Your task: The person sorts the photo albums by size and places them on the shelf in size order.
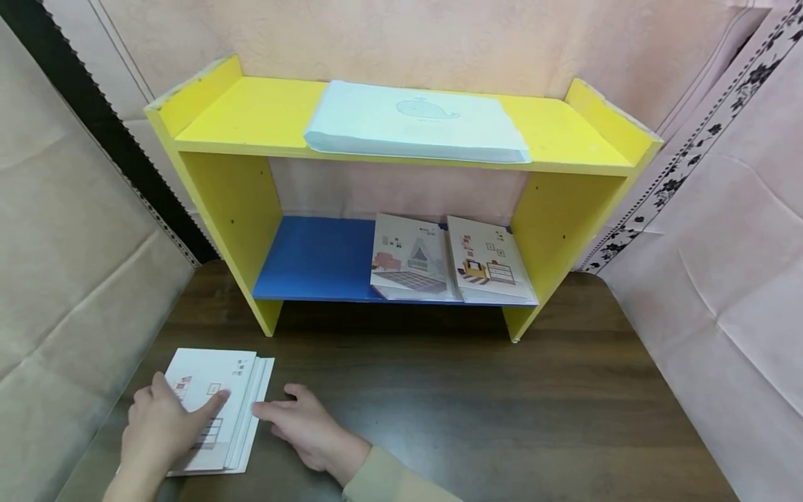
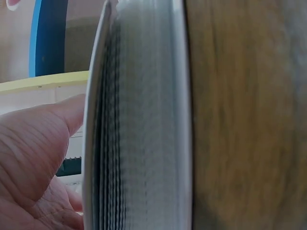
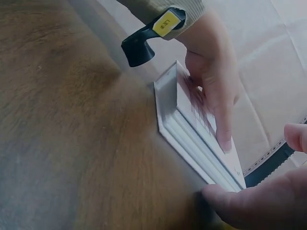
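Observation:
A thick white book [image 1: 216,390] with small printed pictures lies on the table at the lower left, its pages fanned in steps along the right side. My left hand [image 1: 159,425] rests on its cover, thumb and fingers spread. At the book's right edge is my right hand [image 1: 314,429], with a fingertip touching or very near that edge. In the left wrist view the page edges [image 2: 144,115] fill the middle, beside the left hand [image 2: 36,153]. The right wrist view shows the left hand [image 3: 218,96] on the cover and right-hand fingers [image 3: 259,201] at a corner.
A yellow shelf [image 1: 245,244] with a blue lower board [image 1: 320,261] stands at the back. Two books, one left [image 1: 410,254] and one right [image 1: 489,258], lean on that board. A pale blue packet [image 1: 414,122] with a whale drawing lies on top. Cloth [image 1: 75,279] hangs around the table.

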Available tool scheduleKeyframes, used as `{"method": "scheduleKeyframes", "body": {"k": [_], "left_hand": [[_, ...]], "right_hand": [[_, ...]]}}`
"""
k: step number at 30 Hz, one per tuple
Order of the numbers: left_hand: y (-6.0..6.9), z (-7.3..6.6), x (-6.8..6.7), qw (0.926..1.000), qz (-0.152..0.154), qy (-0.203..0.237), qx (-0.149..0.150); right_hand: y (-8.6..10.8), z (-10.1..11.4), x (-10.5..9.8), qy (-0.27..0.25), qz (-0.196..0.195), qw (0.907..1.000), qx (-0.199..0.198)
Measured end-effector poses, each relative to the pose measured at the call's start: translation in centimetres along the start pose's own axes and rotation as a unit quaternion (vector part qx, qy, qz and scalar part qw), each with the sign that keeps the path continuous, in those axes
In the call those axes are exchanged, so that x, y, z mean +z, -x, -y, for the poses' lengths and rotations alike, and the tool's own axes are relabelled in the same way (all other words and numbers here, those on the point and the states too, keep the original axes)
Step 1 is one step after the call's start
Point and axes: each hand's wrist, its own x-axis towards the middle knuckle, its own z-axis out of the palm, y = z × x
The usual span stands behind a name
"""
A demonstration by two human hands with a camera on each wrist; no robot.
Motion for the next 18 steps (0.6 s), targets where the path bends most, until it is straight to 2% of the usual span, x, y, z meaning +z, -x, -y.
{"method": "scheduleKeyframes", "body": {"k": [6,18], "left_hand": [[0.14,-0.4,0.01,0.9996,0.027,0.0,-0.012],[0.28,-0.73,-0.15,0.9992,0.028,0.022,0.019]], "right_hand": [[0.02,0.47,-0.25,0.002,-0.002,0.9999,0.011],[-0.23,0.44,-0.66,-0.008,0.026,0.9996,-0.003]]}}
